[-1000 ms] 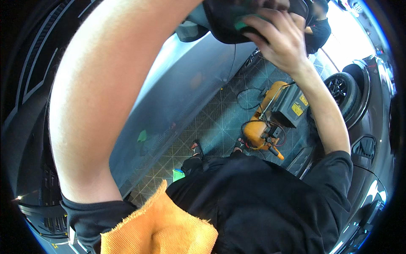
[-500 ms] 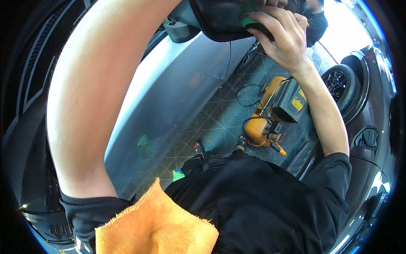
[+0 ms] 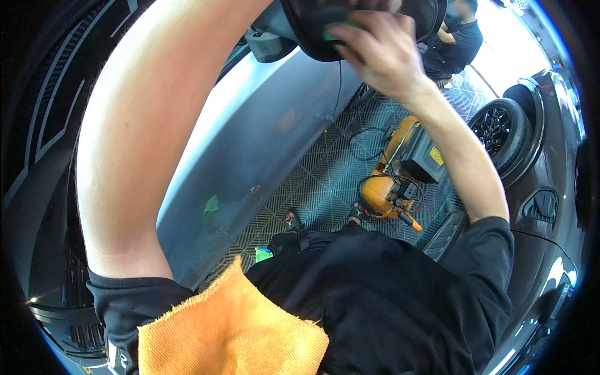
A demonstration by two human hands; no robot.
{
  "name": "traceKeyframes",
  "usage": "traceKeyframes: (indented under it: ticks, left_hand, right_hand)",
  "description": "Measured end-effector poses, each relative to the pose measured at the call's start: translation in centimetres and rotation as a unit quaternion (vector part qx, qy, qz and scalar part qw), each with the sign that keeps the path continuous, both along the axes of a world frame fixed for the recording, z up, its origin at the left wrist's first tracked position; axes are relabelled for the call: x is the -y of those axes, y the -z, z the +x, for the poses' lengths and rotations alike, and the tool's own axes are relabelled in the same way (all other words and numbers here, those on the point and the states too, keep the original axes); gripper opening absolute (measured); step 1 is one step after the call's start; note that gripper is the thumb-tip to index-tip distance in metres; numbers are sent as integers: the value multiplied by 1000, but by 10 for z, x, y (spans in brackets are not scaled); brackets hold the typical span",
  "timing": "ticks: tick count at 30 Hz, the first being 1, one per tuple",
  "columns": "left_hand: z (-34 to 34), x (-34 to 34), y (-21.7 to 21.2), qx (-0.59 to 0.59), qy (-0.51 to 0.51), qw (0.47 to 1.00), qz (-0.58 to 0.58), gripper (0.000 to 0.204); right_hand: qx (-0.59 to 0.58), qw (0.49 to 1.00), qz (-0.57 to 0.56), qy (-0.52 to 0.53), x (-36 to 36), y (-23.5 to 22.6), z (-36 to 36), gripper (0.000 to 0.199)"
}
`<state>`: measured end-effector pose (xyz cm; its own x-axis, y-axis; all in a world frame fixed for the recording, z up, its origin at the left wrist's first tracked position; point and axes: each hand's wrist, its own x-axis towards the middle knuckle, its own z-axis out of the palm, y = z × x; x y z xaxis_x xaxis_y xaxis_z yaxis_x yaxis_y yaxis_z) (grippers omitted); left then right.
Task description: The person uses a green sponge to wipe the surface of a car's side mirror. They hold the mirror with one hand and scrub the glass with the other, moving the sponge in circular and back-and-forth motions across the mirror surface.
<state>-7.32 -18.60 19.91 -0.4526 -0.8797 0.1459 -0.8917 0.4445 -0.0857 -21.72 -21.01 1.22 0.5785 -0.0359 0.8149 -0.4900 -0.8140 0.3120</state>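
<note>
My right hand (image 3: 384,53), blurred by motion, has its fingers curled round a small green and dark pad (image 3: 337,30). It presses the pad to the glossy black side mirror (image 3: 312,25) of a light grey-blue car. My left forearm (image 3: 140,144) rises along the left of the view and leaves through the top edge, so my left hand is out of sight. An orange cloth (image 3: 231,325) with frayed edges hangs over the front of my black shirt at the lower left.
Below the mirror runs the car door (image 3: 250,137). A yellow air compressor (image 3: 381,190) with hoses and a grey box (image 3: 425,156) stand on the grid-tiled floor (image 3: 312,181). A dark car (image 3: 531,212) is at the right. Another person (image 3: 459,44) sits low at the upper right.
My right hand has slid left along the mirror with the pad, and its forearm has followed. More of the mirror's right side and of the other person now shows.
</note>
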Motion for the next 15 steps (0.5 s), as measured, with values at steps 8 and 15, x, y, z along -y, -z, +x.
traceKeyframes:
  ticks: [8, 15]
  left_hand:
    - [-4, 8, -3, 18, -2, 1000, 8, 47]
    - [-15, 2, -1, -11, -71, 997, 28, 50]
  right_hand:
    - [-63, 998, -21, -16, 9, -13, -21, 40]
    - [-153, 982, 111, -19, -4, -21, -14, 31]
